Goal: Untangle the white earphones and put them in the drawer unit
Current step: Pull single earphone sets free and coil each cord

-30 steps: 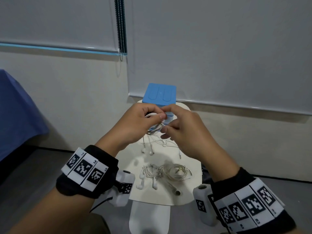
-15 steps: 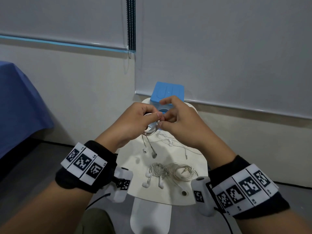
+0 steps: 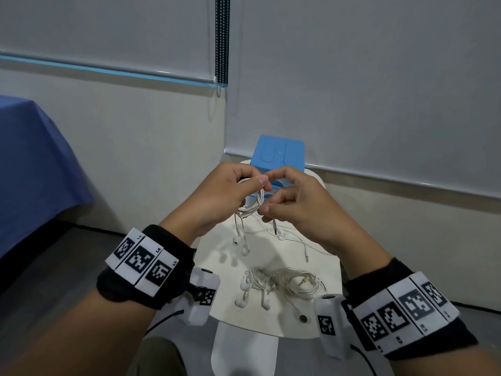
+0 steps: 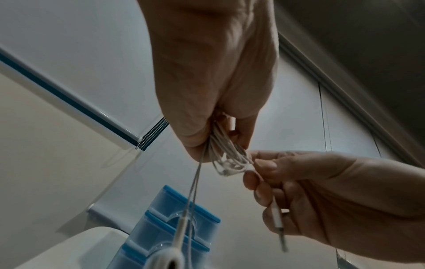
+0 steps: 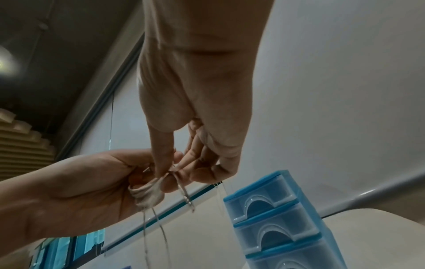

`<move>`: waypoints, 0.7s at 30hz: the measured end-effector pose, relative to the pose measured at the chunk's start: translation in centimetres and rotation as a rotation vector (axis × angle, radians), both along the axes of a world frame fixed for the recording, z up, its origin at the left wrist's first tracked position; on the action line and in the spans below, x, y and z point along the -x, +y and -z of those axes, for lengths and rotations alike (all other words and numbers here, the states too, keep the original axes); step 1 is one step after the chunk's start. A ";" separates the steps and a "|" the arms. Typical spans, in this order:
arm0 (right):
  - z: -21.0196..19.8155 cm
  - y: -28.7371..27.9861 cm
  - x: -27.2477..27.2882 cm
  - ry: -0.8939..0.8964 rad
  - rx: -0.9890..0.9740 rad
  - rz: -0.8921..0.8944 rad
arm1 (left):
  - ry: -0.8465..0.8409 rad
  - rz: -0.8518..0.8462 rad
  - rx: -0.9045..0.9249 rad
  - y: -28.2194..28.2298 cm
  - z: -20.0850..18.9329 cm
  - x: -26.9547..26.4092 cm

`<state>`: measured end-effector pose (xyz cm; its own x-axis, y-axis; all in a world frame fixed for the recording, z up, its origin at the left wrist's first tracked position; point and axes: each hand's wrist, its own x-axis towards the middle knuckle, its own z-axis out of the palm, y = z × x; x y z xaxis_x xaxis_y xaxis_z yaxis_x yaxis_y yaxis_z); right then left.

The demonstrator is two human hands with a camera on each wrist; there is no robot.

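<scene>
My left hand (image 3: 230, 191) grips a coil of white earphones (image 3: 253, 204) above the small white table (image 3: 329, 272); two earbuds (image 3: 238, 242) dangle from the coil. My right hand (image 3: 287, 196) pinches the cable at the coil's edge, and the jack plug (image 4: 279, 225) sticks out below its curled fingers (image 4: 260, 183). The blue drawer unit (image 3: 279, 156) stands at the table's far end, just behind both hands; its drawers (image 5: 271, 218) look closed. In the right wrist view the coil (image 5: 147, 191) is wrapped round the left hand's fingers.
A second tangle of white earphones (image 3: 276, 286) lies on the near part of the table, and a loose cable (image 3: 298, 240) trails under my right hand. A wall with roller blinds (image 3: 352, 77) is close behind. A blue cloth (image 3: 32, 158) hangs at the left.
Both hands have stayed together at the coil, working the cable; the jack end now hangs below my right hand. The camera has tilted slightly.
</scene>
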<state>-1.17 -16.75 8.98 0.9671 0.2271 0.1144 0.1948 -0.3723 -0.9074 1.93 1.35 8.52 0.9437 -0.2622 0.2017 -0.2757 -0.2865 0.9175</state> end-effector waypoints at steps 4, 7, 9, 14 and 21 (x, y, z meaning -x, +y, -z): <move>-0.9 -1.0 0.3 -0.211 0.298 0.094 | -0.026 -0.055 -0.035 -0.4 0.5 -0.5; -1.9 -1.7 0.3 -0.439 0.581 0.185 | 0.027 0.001 -0.033 -0.5 0.6 -0.3; -2.0 -1.9 0.0 -0.484 0.618 0.204 | 0.044 0.087 0.020 -0.9 0.2 0.0; -0.5 -2.0 -0.3 -0.308 0.137 0.214 | 0.149 0.192 0.326 -1.4 -0.4 0.4; -0.1 -0.6 0.2 0.097 -0.535 0.088 | 0.068 0.099 0.396 -2.5 0.1 0.9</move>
<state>-1.38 -17.31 9.09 0.9917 0.0794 0.1009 0.0896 0.1349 -0.9868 1.04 -1.12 8.40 0.9324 -0.2674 0.2433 -0.2191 0.1173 0.9686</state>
